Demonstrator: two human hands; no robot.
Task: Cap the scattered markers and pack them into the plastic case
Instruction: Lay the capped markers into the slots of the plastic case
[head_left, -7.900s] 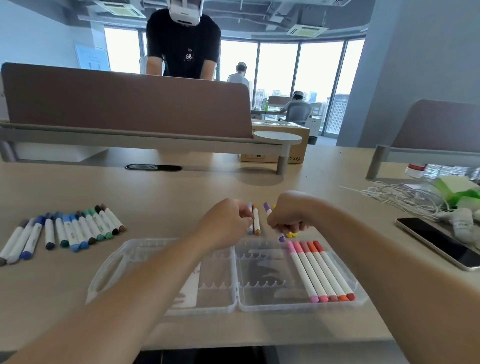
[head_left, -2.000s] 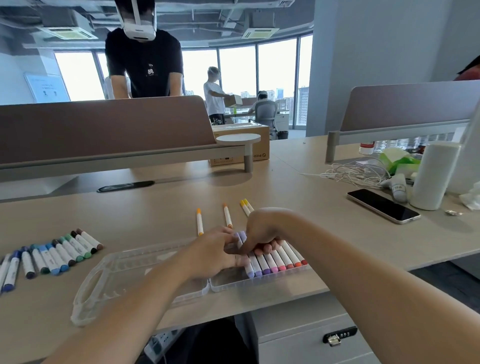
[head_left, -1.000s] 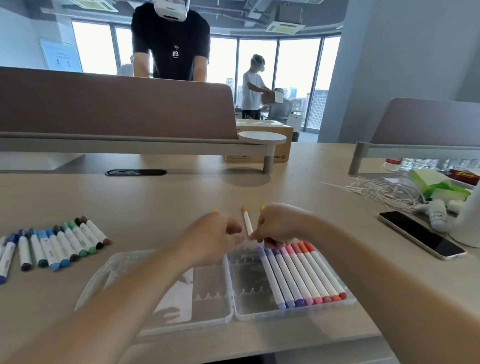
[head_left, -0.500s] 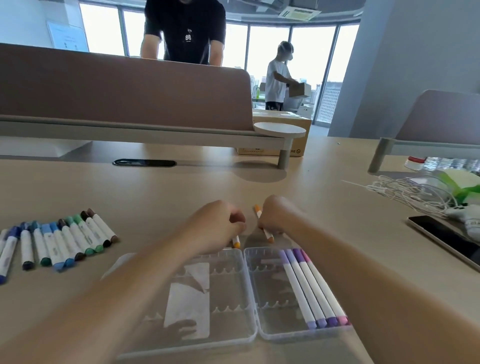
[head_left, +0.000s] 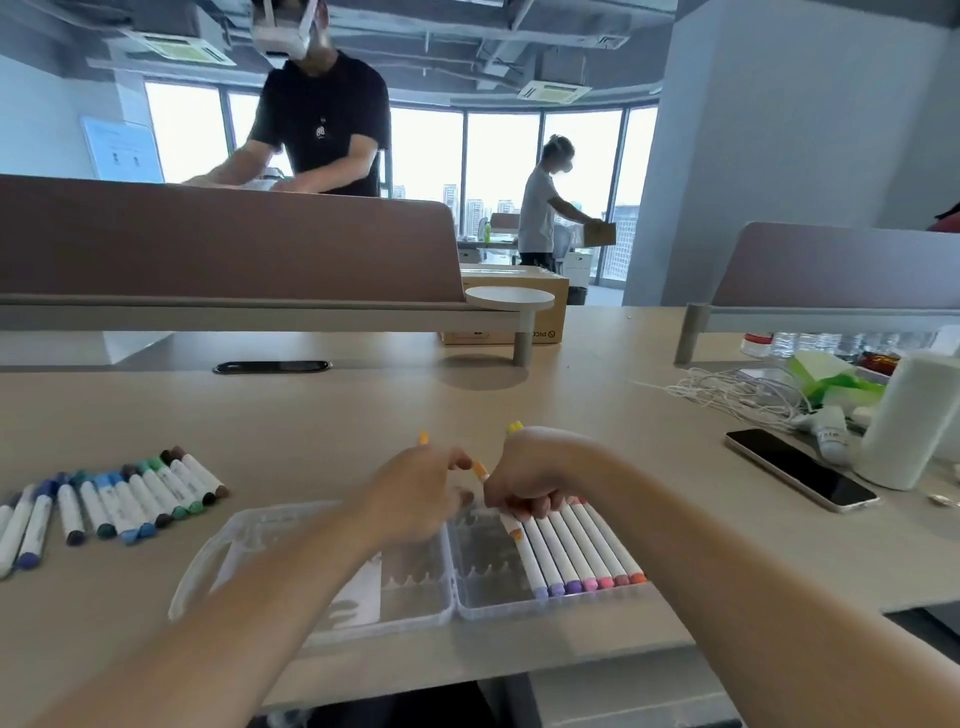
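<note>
nearest to the person lies the open plastic case (head_left: 415, 616) on the desk (head_left: 332, 415), two clear halves side by side. in the right half six capped markers (head_left: 576, 553) lie in a row, touching each other, with caps from purple to orange at the near end. a seventh, an orange marker (head_left: 511, 525), is going in at the left of this row, tilted. the right hand (head_left: 524, 480) is clenched around its far part. the left hand (head_left: 423, 491) is just beside it, blurred, with fingers curled near a small orange piece (head_left: 479, 470); if it grasps something i cannot tell.

i think the step now is to seat this marker. to do it well, put it parallel to the others, the cap to the same end, and press it down into the notched ribs so it does not ride on its neighbour.

behind the hands two more markers show only their ends, one orange tip (head_left: 423, 437) and one yellow tip (head_left: 514, 427). on the left of the desk a loose row of markers (head_left: 119, 506) waits, blue, green and brown, about twelve, but the edge cuts some. the left half of the case holds no marker yet.
</note>
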